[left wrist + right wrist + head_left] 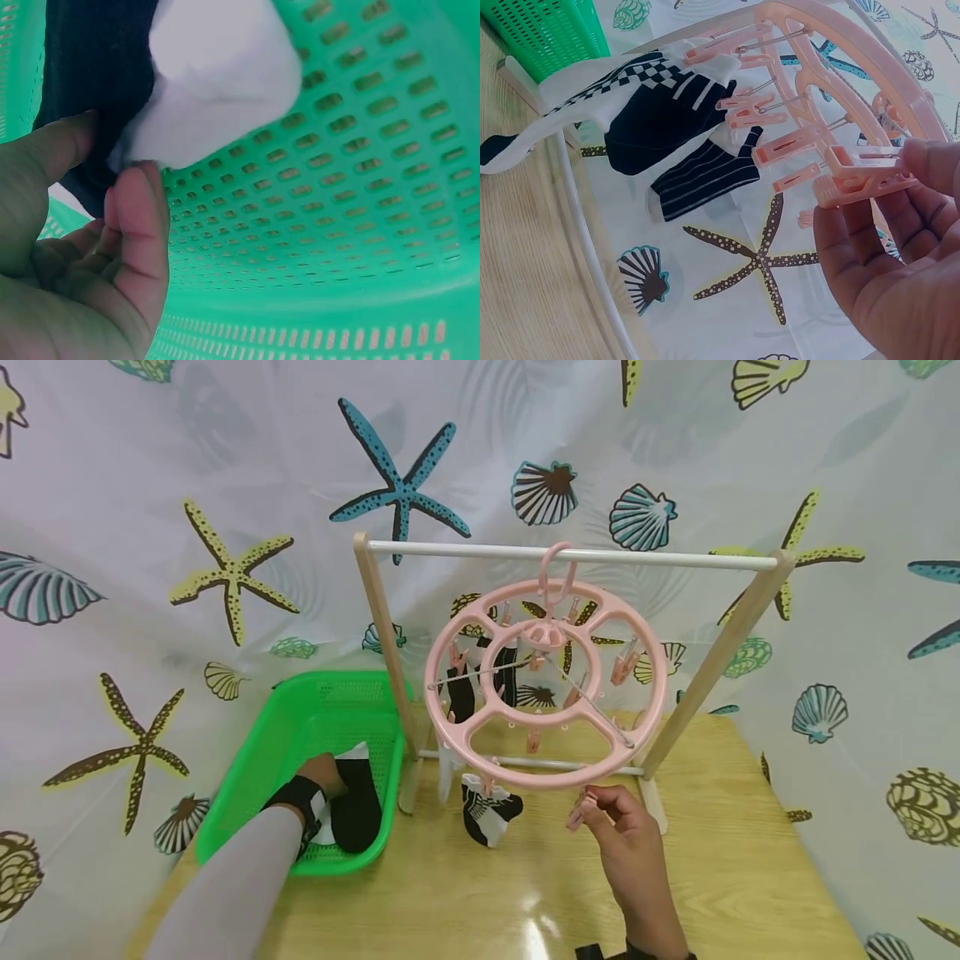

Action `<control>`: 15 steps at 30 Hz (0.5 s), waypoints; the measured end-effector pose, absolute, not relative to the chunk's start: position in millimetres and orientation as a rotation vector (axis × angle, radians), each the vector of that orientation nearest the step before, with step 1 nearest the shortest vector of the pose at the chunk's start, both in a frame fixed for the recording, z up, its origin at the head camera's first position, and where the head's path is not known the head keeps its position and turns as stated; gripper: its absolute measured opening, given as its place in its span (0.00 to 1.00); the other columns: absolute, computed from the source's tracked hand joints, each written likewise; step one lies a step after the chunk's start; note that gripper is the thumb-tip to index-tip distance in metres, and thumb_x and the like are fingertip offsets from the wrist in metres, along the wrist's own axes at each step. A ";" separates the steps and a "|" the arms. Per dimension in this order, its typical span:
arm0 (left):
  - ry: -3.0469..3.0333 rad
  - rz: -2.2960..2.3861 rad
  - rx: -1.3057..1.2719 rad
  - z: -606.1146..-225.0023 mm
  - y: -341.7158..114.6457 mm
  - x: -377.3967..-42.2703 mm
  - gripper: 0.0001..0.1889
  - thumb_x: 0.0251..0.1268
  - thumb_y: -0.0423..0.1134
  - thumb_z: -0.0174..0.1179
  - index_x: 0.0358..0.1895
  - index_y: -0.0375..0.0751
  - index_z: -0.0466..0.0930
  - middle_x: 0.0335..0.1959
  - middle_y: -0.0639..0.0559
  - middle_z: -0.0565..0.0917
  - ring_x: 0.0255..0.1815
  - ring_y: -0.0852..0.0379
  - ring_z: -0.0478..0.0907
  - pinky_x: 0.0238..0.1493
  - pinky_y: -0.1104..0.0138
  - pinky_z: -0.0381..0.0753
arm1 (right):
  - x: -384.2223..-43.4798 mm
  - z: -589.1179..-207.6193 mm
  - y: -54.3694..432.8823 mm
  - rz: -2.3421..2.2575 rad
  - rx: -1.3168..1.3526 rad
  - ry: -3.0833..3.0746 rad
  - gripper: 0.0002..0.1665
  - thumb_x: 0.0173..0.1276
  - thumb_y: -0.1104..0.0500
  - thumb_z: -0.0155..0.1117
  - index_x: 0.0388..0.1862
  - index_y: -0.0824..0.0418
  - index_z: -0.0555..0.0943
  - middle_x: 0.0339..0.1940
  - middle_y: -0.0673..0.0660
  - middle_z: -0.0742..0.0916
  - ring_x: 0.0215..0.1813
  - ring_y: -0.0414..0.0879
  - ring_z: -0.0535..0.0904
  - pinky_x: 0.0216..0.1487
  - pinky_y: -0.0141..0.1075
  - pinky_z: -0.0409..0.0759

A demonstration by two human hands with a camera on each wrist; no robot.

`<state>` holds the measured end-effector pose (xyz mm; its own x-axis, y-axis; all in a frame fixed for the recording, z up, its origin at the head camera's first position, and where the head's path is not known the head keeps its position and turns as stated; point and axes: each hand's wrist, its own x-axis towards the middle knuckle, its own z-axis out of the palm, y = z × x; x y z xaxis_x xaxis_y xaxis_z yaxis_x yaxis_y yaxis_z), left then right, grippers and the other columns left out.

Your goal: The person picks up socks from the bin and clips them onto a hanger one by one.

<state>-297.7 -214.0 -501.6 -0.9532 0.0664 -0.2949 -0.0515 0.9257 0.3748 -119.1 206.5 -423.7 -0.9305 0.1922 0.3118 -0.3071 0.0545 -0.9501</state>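
Note:
Inside a green basket, my left hand pinches a black sock with a white end. The left wrist view shows the thumb on the sock's black cloth, fingertips opposite and white fabric beside them. My right hand pinches a pink clothespin between thumb and fingers, at the near right of a round pink hanger. Nothing shows between that clothespin's jaws. Several socks hang from the hanger's other clips, among them a black-and-white sock and a striped sock.
A white rail on a wooden stand carries the hanger by its hook. The stand rests on a wood-grain table, with the basket at its left. Behind is a curtain with starfish and shells.

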 end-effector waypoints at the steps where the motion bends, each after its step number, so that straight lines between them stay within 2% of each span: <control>1: 2.778 0.563 0.020 -501.7 -213.3 -298.9 0.31 0.58 0.34 0.68 0.58 0.13 0.66 0.46 0.23 0.77 0.48 0.29 0.77 0.45 0.47 0.80 | -119.6 -423.4 207.4 1.926 0.131 -1.980 0.07 0.72 0.71 0.59 0.45 0.75 0.78 0.40 0.56 0.84 0.40 0.45 0.82 0.45 0.32 0.81; 3: 2.770 0.594 0.017 -502.3 -212.7 -301.4 0.28 0.58 0.33 0.67 0.55 0.15 0.68 0.44 0.25 0.78 0.44 0.31 0.78 0.42 0.49 0.80 | -120.4 -422.7 208.9 1.922 0.156 -1.972 0.07 0.72 0.71 0.59 0.46 0.75 0.78 0.41 0.56 0.84 0.40 0.45 0.82 0.46 0.31 0.81; 5: 2.768 0.615 0.013 -502.5 -212.2 -302.3 0.22 0.57 0.32 0.66 0.48 0.17 0.72 0.38 0.29 0.79 0.38 0.36 0.78 0.36 0.53 0.79 | -120.5 -422.2 209.7 1.943 0.177 -1.958 0.08 0.72 0.71 0.59 0.46 0.76 0.78 0.41 0.56 0.84 0.39 0.45 0.82 0.46 0.32 0.81; 7: 2.764 0.634 0.013 -503.7 -212.2 -302.4 0.11 0.57 0.32 0.65 0.35 0.25 0.75 0.29 0.37 0.78 0.29 0.43 0.75 0.29 0.57 0.75 | -119.8 -422.3 209.9 1.973 0.187 -1.942 0.08 0.72 0.71 0.58 0.47 0.77 0.77 0.41 0.57 0.83 0.38 0.45 0.83 0.45 0.32 0.81; 8: 2.764 0.638 0.013 -504.3 -211.9 -302.3 0.09 0.57 0.33 0.64 0.29 0.30 0.74 0.25 0.41 0.76 0.25 0.46 0.73 0.26 0.59 0.72 | -119.3 -422.6 209.9 1.986 0.182 -1.940 0.09 0.72 0.71 0.59 0.47 0.77 0.77 0.41 0.57 0.83 0.37 0.45 0.83 0.45 0.32 0.81; 12: 2.820 0.655 0.045 -504.0 -207.9 -302.4 0.20 0.64 0.37 0.61 0.15 0.43 0.65 0.14 0.53 0.64 0.16 0.56 0.63 0.22 0.65 0.65 | -119.2 -423.7 210.2 2.011 0.199 -1.924 0.09 0.72 0.71 0.58 0.47 0.78 0.76 0.41 0.58 0.83 0.35 0.45 0.83 0.45 0.33 0.82; 15: 2.870 0.693 0.054 -502.9 -203.9 -303.2 0.23 0.67 0.37 0.60 0.14 0.43 0.61 0.13 0.54 0.60 0.15 0.57 0.59 0.22 0.65 0.63 | -120.3 -423.5 210.6 2.008 0.228 -1.916 0.09 0.72 0.72 0.58 0.47 0.78 0.76 0.40 0.58 0.82 0.35 0.45 0.83 0.44 0.33 0.82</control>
